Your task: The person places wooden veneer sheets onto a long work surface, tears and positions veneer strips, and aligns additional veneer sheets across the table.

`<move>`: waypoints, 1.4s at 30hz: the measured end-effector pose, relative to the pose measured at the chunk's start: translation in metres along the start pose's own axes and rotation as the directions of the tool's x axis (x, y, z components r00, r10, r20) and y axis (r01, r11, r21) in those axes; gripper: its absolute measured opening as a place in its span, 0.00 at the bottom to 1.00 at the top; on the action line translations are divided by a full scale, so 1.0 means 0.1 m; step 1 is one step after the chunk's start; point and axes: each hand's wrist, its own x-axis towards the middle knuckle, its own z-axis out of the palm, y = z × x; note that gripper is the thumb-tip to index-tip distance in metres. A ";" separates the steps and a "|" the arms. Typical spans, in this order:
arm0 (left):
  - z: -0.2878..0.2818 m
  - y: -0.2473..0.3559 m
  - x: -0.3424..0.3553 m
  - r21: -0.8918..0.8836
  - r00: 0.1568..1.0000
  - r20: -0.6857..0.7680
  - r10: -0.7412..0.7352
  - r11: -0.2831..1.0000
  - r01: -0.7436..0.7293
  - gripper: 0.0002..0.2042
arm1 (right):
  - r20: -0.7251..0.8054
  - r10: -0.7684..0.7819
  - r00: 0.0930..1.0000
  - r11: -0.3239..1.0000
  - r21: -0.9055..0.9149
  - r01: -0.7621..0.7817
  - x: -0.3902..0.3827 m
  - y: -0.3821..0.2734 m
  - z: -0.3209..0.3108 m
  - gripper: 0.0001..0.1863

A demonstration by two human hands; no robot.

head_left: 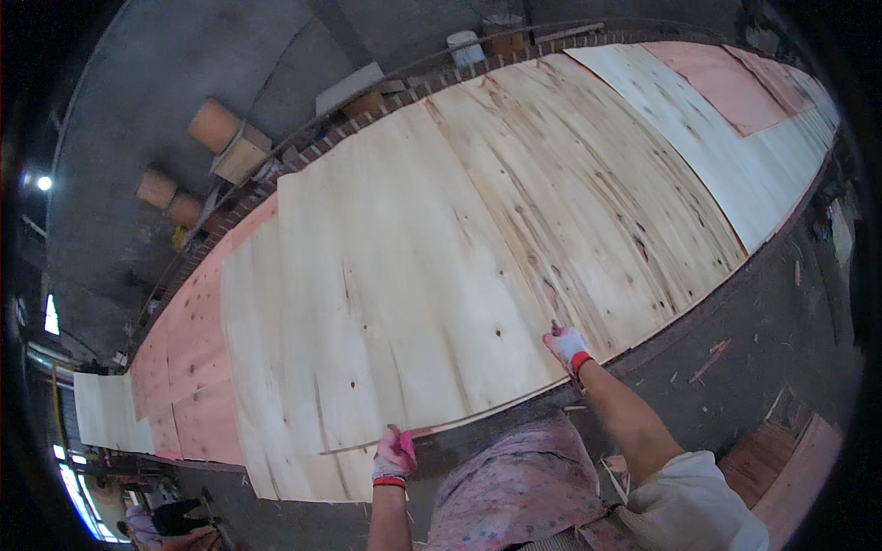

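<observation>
A large pale wood veneer sheet with small dark knots lies across a long bench spread with other sheets. My left hand, in a white glove stained pink with a red cuff, is closed on its near edge toward the left. At the sheet's near right corner, my right hand, gloved alike, is closed on the edge, beside a brown-streaked veneer sheet. Another pale veneer sheet shows from under the left side. The undersides of both hands' grips are hidden.
Pink sheets cover the bench's left part, and another pink sheet lies at the far right. Behind the bench stand a white bucket and brown rolls. Reddish boards lie at lower right. Someone is at lower left.
</observation>
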 end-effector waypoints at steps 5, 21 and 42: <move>0.36 -0.25 -0.25 -0.195 0.972 -0.171 -0.161 0.973 0.127 0.20 | -0.010 0.008 1.000 0.990 -0.144 -0.010 0.29 0.22 0.11 0.22; -2.07 -2.28 -2.04 0.263 0.831 -0.523 0.189 0.963 -0.053 0.13 | 0.333 -0.431 0.839 0.439 -0.735 0.517 -0.06 -1.45 0.27 0.17; -4.41 -2.32 -2.17 -0.305 0.676 -0.734 -0.063 0.920 -0.245 0.18 | 0.430 -0.662 0.614 0.749 0.398 0.529 -1.70 -0.72 4.45 0.19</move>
